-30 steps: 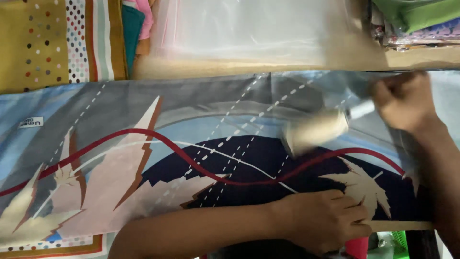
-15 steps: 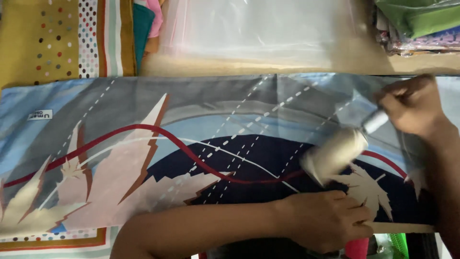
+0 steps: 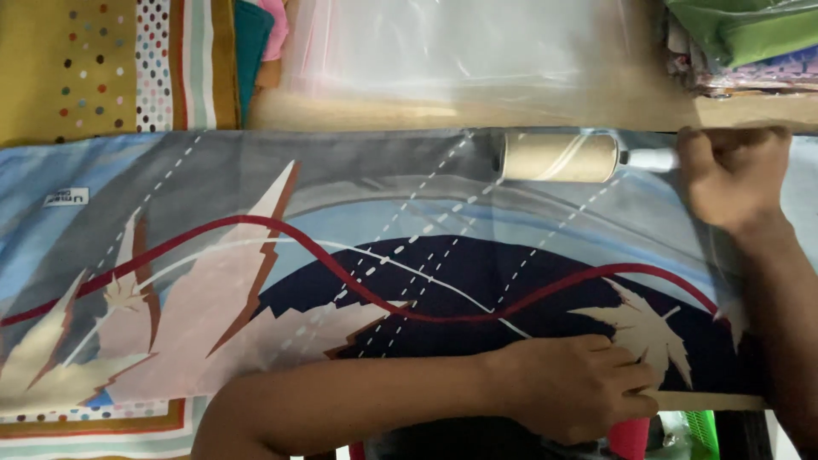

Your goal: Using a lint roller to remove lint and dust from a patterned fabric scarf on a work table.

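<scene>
Since the earlier frame, the lint roller (image 3: 560, 157) has travelled from the dark middle of the scarf to its far edge, and now lies level rather than slanted.

Right hand (image 3: 734, 175): fingers curled tight around the roller's pale handle, knuckles toward the far side, forearm running back along the right border of the view. Left hand (image 3: 573, 390): fingers pressed together and laid flat on the cloth at the near edge, beside a cream leaf motif, forearm lying along the near hem from the left.

The roller's long axis runs left to right, its cylinder pointing left, handle to the right. It rests on the printed scarf (image 3: 341, 255), a blue, grey and navy cloth with a red wavy line, spread over the desk (image 3: 358, 111).

Beyond the far edge lies a clear plastic bag (image 3: 443, 43). A mustard dotted fabric (image 3: 77, 68) sits far left; folded green cloth (image 3: 741, 30) far right. Nothing blocks the roller.
</scene>
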